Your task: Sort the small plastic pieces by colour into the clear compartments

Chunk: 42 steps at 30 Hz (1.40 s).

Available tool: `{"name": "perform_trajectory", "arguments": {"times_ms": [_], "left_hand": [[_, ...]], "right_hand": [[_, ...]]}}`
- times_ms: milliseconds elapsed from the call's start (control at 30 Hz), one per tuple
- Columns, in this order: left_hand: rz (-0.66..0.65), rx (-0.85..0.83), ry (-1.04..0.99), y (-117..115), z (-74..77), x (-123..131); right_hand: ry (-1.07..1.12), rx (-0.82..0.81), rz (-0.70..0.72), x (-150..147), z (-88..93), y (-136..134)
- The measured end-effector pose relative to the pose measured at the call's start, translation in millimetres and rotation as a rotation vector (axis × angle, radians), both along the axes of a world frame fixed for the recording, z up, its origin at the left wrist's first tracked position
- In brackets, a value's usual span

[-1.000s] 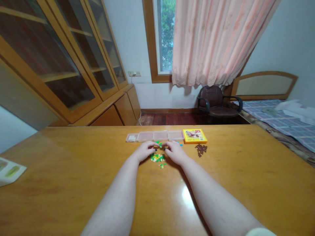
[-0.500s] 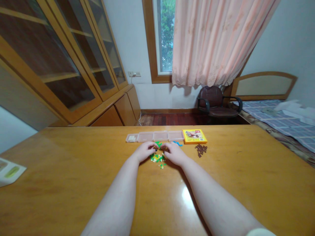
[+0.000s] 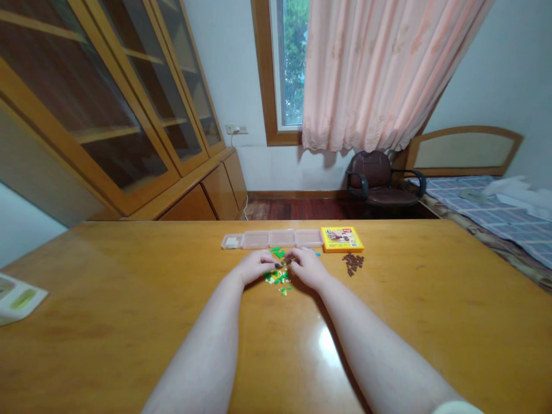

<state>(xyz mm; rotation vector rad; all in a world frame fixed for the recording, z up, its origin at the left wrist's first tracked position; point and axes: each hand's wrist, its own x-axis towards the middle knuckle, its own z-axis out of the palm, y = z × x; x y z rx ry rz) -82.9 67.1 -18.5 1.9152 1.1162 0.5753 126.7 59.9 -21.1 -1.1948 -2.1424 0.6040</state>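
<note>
My left hand (image 3: 253, 267) reaches in from the left over a mixed pile of small green, yellow and white building bricks (image 3: 276, 277). Its thumb and fingertips are drawn together at the pile's back edge. Opposite it, my right hand (image 3: 305, 267) has its fingers curled towards the thumb, its tips close to the left ones. Whatever lies between the fingers of either hand is too small to make out. Some green bricks (image 3: 278, 252) lie just beyond the fingertips. Blue bricks (image 3: 318, 254) show behind my right hand, mostly covered by it.
Behind the hands stands a row of clear plastic trays (image 3: 256, 239), with a yellow box (image 3: 342, 239) at its right end. Brown bricks (image 3: 353, 263) are heaped before the box. A white and green object (image 3: 19, 299) sits at the table's left edge. Beyond the table is a chair (image 3: 371, 178).
My left thumb and fingertips have shifted right, closer to my right fingertips. The right hand has stayed nearly in place but now covers more of the blue bricks.
</note>
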Motion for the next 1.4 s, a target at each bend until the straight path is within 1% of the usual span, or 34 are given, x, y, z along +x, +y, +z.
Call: {"name": "perform_trajectory", "arguments": {"times_ms": [100, 200, 433, 533, 633, 700, 867, 1000, 1067, 1233, 1400], "left_hand": [[0.031, -0.006, 0.006, 0, -1.5, 0], [0.079, -0.015, 0.014, 1, -4.9, 0], [0.135, 0.029, 0.012, 5, -13.0, -2], [0.161, 0.018, -0.002, 5, -13.0, -1], [0.178, -0.004, -0.026, 4, -10.1, 1], [0.184, -0.014, -0.030, 3, -7.8, 2], [0.199, -0.034, -0.046, 2, -5.1, 4], [0.194, -0.034, -0.059, 3, -5.9, 3], [0.193, -0.023, -0.059, 3, -7.1, 2], [0.183, -0.018, -0.056, 5, -11.2, 1], [0.184, -0.015, -0.074, 5, -10.7, 1]], "right_hand": [[-0.018, -0.003, 0.023, 0, -0.8, 0], [-0.019, -0.016, 0.013, 1, -1.5, 0], [0.018, -0.039, 0.053, 1, 0.1, 1], [0.049, -0.021, 0.062, 2, 0.2, 0], [0.066, -0.016, 0.116, 2, -1.7, 0], [0.055, -0.023, 0.129, 2, -3.0, 1], [0.057, -0.038, 0.103, 3, -2.5, 2], [0.083, -0.058, 0.219, 3, -1.1, 0], [0.079, -0.080, 0.246, 2, -1.5, 0], [0.065, -0.065, 0.174, 3, -2.1, 0], [0.047, -0.056, 0.270, 2, 2.2, -3]]}}
